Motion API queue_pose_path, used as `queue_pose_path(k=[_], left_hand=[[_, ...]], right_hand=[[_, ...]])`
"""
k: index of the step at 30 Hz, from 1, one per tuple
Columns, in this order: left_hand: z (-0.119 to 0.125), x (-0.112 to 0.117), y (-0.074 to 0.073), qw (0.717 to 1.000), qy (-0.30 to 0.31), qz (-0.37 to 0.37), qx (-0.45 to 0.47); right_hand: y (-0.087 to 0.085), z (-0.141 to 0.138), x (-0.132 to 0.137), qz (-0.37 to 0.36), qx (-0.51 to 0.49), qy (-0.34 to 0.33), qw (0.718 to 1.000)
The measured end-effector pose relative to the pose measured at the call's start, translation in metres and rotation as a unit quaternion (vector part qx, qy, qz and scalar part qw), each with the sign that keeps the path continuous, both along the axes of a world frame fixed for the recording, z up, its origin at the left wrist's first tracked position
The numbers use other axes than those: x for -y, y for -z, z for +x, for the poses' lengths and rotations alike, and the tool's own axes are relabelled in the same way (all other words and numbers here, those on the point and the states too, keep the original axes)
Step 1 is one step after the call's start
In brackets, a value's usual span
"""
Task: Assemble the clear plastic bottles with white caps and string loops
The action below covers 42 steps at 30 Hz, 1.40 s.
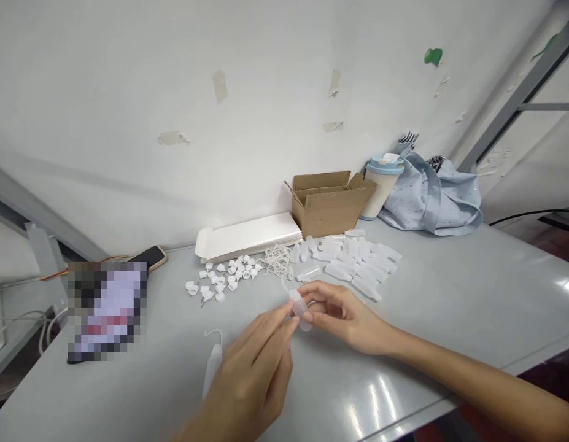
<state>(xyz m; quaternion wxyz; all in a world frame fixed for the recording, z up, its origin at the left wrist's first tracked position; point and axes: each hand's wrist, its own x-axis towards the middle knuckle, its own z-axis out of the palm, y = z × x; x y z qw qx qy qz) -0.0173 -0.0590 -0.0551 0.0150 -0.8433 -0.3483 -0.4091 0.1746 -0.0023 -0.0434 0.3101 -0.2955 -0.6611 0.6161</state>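
A small translucent plastic bottle point(299, 309) is held tilted over the table, with a thin white cord curling up from its top. My right hand point(346, 316) pinches it between thumb and fingers. The fingertips of my left hand point(254, 362) press on its near side. Partly hidden behind my left wrist lies a second translucent bottle point(213, 367), with a cord sticking out of its tip. Beyond my hands, loose translucent bottles point(358, 261) lie in a group. Several white caps point(238, 270) are scattered to their left, and a tangle of white cords point(277, 259) lies between.
An open cardboard box point(332, 212) stands by the wall, beside a stack of flat white boxes point(251, 236). Behind it on the right are a blue-lidded cup point(380, 190) and a light blue bag point(431, 199). A phone point(150, 256) and a pixelated item point(112, 310) lie left.
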Motion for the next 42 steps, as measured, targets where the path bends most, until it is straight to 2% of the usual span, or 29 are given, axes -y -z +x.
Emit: queue_pose_path(k=[7,12,16,21,27,32,35,40,42], left_hand=[[0.002,-0.003,-0.007,0.996,-0.086,-0.024,0.014],[0.002,-0.005,-0.002,0.993,-0.087,-0.066,-0.043],[0.003,-0.004,0.001,0.992,-0.092,-0.062,-0.064],[0.005,-0.002,0.000,0.993,-0.076,-0.073,-0.044],[0.004,-0.001,-0.003,0.984,-0.067,-0.164,-0.019],[0.002,-0.003,-0.002,0.978,-0.059,-0.199,-0.001],[0.003,-0.002,0.001,0.981,-0.071,-0.179,-0.011],[0.006,-0.001,-0.001,0.994,-0.069,-0.038,-0.073],[0.007,-0.001,-0.003,0.995,-0.046,-0.014,-0.083]], right_hand=[[-0.003,-0.001,-0.002,-0.116,-0.069,-0.065,0.989],[-0.001,-0.003,-0.001,-0.146,-0.096,-0.099,0.980],[0.002,-0.004,0.000,-0.155,-0.103,-0.106,0.977],[0.006,-0.003,0.000,-0.166,-0.120,-0.116,0.972],[0.004,-0.002,0.001,-0.192,-0.130,-0.140,0.963],[0.003,-0.004,0.000,-0.216,-0.164,-0.137,0.953],[0.004,-0.004,0.000,-0.201,-0.144,-0.109,0.963],[0.009,-0.003,-0.001,-0.164,-0.118,-0.069,0.977],[0.010,-0.003,-0.001,-0.159,-0.122,-0.067,0.978]])
